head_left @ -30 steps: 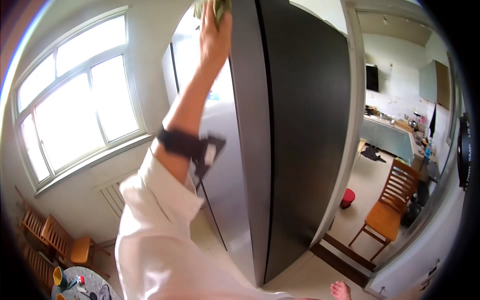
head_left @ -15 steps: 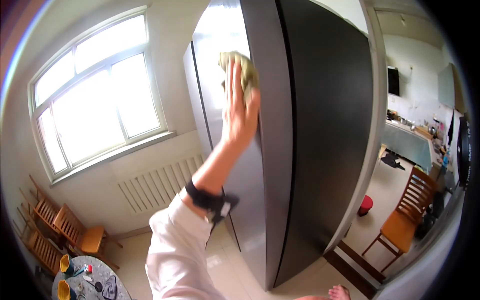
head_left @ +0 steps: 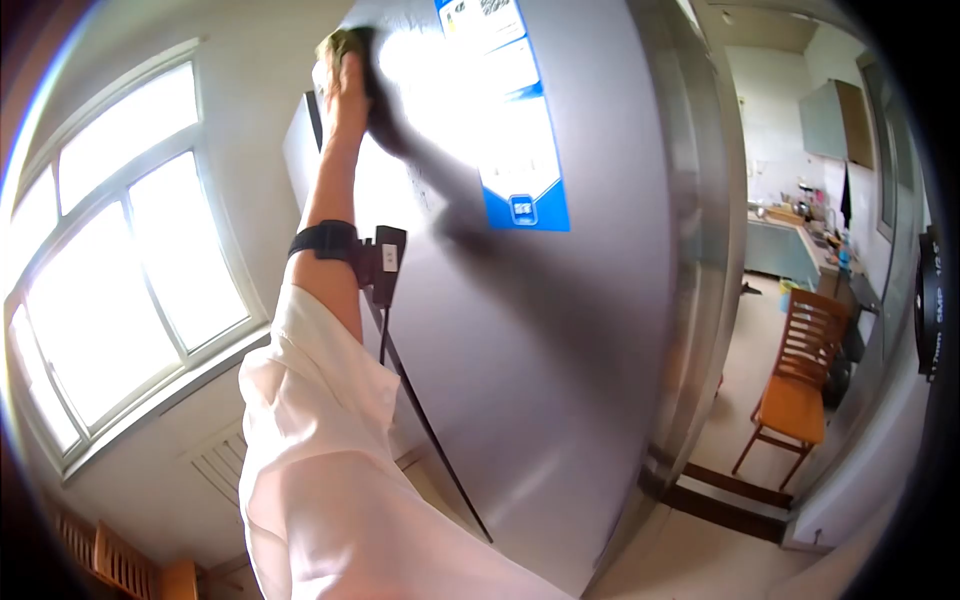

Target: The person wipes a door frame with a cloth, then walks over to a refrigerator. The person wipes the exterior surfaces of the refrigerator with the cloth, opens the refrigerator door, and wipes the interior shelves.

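My left hand [head_left: 347,100] is raised high against the silver door of a refrigerator [head_left: 520,350]. It is closed on a folded yellow-green cloth [head_left: 338,45], pressed to the door near its upper left edge. Its dark reflection shows in the shiny surface beside it. Around the left wrist runs a black strap [head_left: 322,240] with a small black box [head_left: 384,265] and a cable. A blue and white label [head_left: 527,165] is stuck on the door, to the right of the cloth. My right hand is out of view.
On the left is a bright window [head_left: 130,260] with a radiator [head_left: 222,465] below. Wooden chairs [head_left: 125,565] stand at the lower left. Through a doorway on the right are a wooden chair [head_left: 795,385] and a kitchen counter [head_left: 785,248]. A dark threshold [head_left: 725,500] crosses the floor.
The view has swung round to the door's front, bringing the label into sight. My left hand has moved with the cloth up toward the far edge. My right hand has left the view.
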Motion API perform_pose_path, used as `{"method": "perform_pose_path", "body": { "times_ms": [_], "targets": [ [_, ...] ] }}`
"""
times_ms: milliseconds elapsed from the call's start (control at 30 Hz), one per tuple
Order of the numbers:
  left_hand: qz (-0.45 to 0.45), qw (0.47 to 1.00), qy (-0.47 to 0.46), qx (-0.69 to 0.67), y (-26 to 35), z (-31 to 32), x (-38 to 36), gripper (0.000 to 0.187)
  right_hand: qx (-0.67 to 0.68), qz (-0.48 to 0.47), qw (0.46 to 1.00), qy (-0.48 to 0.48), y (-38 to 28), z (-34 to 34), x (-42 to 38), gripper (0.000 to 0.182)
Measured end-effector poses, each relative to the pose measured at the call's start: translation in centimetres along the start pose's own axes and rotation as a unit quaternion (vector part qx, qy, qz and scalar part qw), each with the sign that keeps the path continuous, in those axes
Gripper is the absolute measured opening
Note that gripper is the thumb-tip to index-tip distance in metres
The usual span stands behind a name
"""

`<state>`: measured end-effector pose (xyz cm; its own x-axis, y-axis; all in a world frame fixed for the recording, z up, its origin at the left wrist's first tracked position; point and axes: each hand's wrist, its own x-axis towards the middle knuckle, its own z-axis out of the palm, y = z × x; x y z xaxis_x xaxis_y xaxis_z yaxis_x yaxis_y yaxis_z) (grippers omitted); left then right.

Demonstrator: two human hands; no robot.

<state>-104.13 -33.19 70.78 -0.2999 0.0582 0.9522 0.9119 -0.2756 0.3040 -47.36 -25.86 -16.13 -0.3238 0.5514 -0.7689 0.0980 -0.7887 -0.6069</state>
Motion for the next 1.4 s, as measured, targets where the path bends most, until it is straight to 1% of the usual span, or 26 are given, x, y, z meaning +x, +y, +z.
{"method": "perform_pose_path", "body": {
  "times_ms": [33,100,167,200,267,300,400,467,533,567,633,667,733,767,800,833,867,900,1000,1033,1100,1133,1167,1267,1333,1400],
  "targets": [
    [0.086,0.993,0.026,0.076,-6.0,-1.4,2.6,0.063,0.008,-0.001,1.0,0.005,1.4,0.4,0.2,0.044],
    [-0.016,0.999,0.041,0.028,-7.5,-2.0,0.3,0.067,-0.003,-0.037,0.999,-0.014,3.5,0.9,0.6,0.048],
    [-0.072,0.997,-0.001,0.016,-7.7,-2.3,-0.4,0.062,-0.038,-0.105,0.993,-0.046,5.4,1.3,0.3,0.054],
    [-0.075,0.996,0.039,-0.027,-6.9,-1.6,-1.9,0.069,-0.045,-0.111,0.992,-0.047,5.5,1.6,0.1,0.052],
    [0.068,0.993,0.076,0.066,-7.2,-0.6,-4.8,0.063,-0.044,-0.104,0.992,-0.046,4.1,2.4,-0.2,0.047],
    [0.067,0.996,0.028,0.056,-5.6,-0.3,-8.1,0.062,-0.046,-0.102,0.993,-0.048,3.2,2.8,-0.6,0.045],
    [0.137,0.985,-0.025,0.098,-3.0,0.6,-18.3,0.062,-0.042,-0.111,0.991,-0.057,0.2,3.5,-1.2,0.039],
    [0.141,0.984,-0.039,0.104,-2.0,0.7,-24.5,0.063,-0.043,-0.126,0.988,-0.074,-1.6,4.0,-1.2,0.036],
    [0.167,0.98,-0.048,0.096,-2.7,0.6,-26.1,0.062,-0.069,-0.146,0.981,-0.104,-3.6,4.3,-0.3,0.037],
    [0.165,0.98,-0.056,0.093,-2.7,0.3,-25.7,0.061,-0.09,-0.162,0.974,-0.127,-4.0,4.5,-0.3,0.038],
    [0.17,0.979,-0.032,0.11,-3.1,0.3,-21.6,0.061,-0.101,-0.116,0.983,-0.1,-4.4,4.9,-1.1,0.042],
    [0.188,0.976,-0.03,0.108,-3.1,0.0,-18.6,0.059,-0.101,-0.132,0.98,-0.105,-4.1,4.6,-1.8,0.045],
    [0.176,0.98,-0.001,0.086,-3.8,-0.1,-12.6,0.056,-0.1,-0.152,0.978,-0.102,-3.8,4.2,-3.7,0.049],
    [0.128,0.988,0.007,0.09,-3.2,-0.3,-10.4,0.057,-0.144,-0.144,0.977,-0.065,-3.6,4.3,-5.4,0.052],
    [0.169,0.983,0.006,0.078,-4.2,-0.5,-7.6,0.06,-0.185,-0.133,0.973,-0.027,-3.3,4.1,-6.7,0.055],
    [0.155,0.987,0.001,0.052,-7.4,-0.3,-3.6,0.063,-0.178,-0.132,0.975,-0.019,-2.6,3.5,-7.1,0.055],
    [0.134,0.986,0.008,0.103,-7.7,-0.7,-1.1,0.066,-0.147,-0.112,0.983,-0.014,-1.2,2.7,-7.0,0.056],
    [0.141,0.985,0.004,0.102,-7.8,-1.1,0.4,0.068,-0.115,-0.092,0.989,-0.01,0.2,2.2,-7.1,0.058],
    [0.072,0.991,-0.001,0.115,-7.1,-2.3,2.6,0.068,-0.018,-0.035,0.999,-0.005,4.5,2.0,-6.5,0.062],
    [0.076,0.991,-0.001,0.11,-7.5,-2.5,3.6,0.068,-0.007,-0.038,0.999,-0.002,4.6,3.5,-7.4,0.062],
    [0.132,0.986,0.008,0.101,-9.0,-2.5,4.6,0.068,0.003,-0.068,0.993,0.092,4.5,6.7,-8.4,0.04],
    [0.16,0.982,0.017,0.098,-9.8,-2.6,4.5,0.068,0.008,-0.073,0.993,0.092,4.6,8.0,-7.6,0.04],
    [0.196,0.972,0.048,0.117,-10.7,-2.5,4.0,0.068,-0.045,-0.1,0.991,0.079,4.0,9.6,-7.2,0.035],
    [0.233,0.969,0.027,0.075,-14.9,-3.3,-2.1,0.061,-0.201,-0.168,0.964,0.05,3.6,12.9,-6.7,0.02],
    [0.233,0.962,-0.002,0.143,-15.4,-3.8,-11.2,0.059,-0.303,-0.21,0.929,0.03,3.3,14.6,-6.4,0.013],
    [0.262,0.952,-0.069,0.143,-14.1,-4.5,-20.5,0.061,-0.266,-0.235,0.935,0.015,2.6,15.1,-6.3,0.013]
  ]
}}
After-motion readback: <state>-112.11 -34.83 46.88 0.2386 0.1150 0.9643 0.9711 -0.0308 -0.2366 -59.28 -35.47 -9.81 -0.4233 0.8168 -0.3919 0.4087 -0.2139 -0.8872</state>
